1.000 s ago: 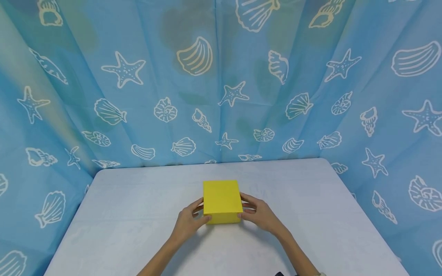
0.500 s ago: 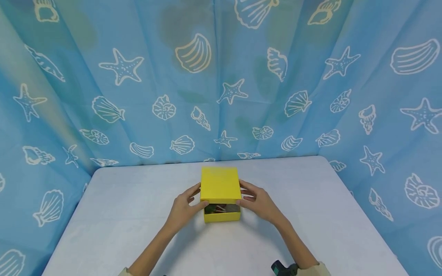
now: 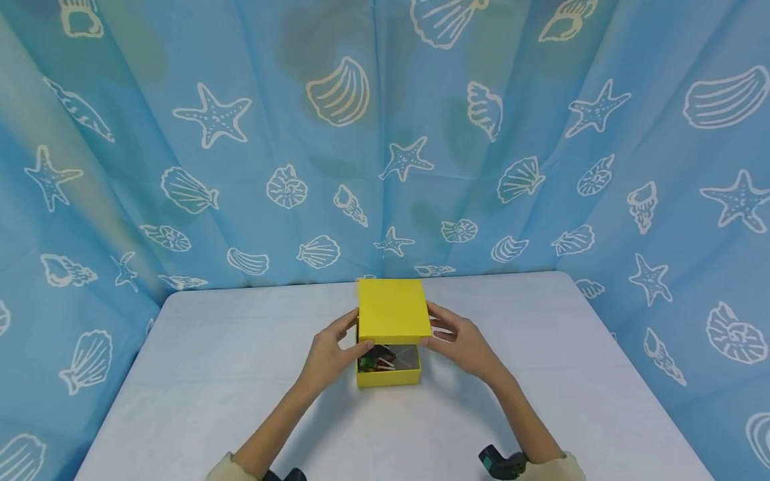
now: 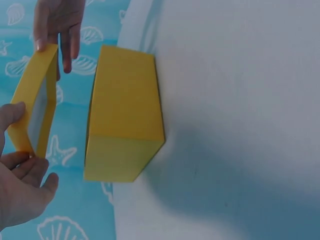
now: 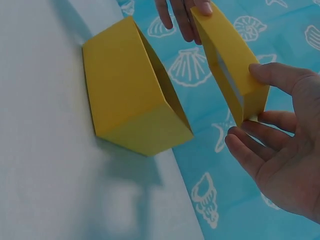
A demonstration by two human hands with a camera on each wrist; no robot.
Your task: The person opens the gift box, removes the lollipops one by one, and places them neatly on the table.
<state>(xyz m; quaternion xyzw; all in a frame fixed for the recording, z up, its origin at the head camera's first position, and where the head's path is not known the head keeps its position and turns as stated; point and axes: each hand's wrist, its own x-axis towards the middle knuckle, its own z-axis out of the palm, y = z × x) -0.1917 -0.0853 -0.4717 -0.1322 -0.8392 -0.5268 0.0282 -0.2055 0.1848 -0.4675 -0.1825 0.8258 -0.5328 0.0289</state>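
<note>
A yellow box lid (image 3: 394, 308) is raised above a yellow box base (image 3: 388, 379) on the table. My left hand (image 3: 327, 354) pinches the lid's left edge, thumb at the front corner. On the opposite side my right hand (image 3: 463, 346) pinches the lid's right edge the same way. Through the gap, small dark, red and green items with thin white sticks (image 3: 379, 359) show inside the base; their kind is unclear. Both wrist views show the lid (image 4: 34, 97) wholly apart from the base (image 5: 127, 90).
The white table (image 3: 240, 347) spreads around the box. Behind and beside it hangs a blue curtain (image 3: 252, 200) printed with shells and starfish. A dark device (image 3: 502, 462) sits at the right wrist.
The lid sat on the base a second ago. Both hands have lifted it up and away from me, moving slightly right lately, and the contents have come into view.
</note>
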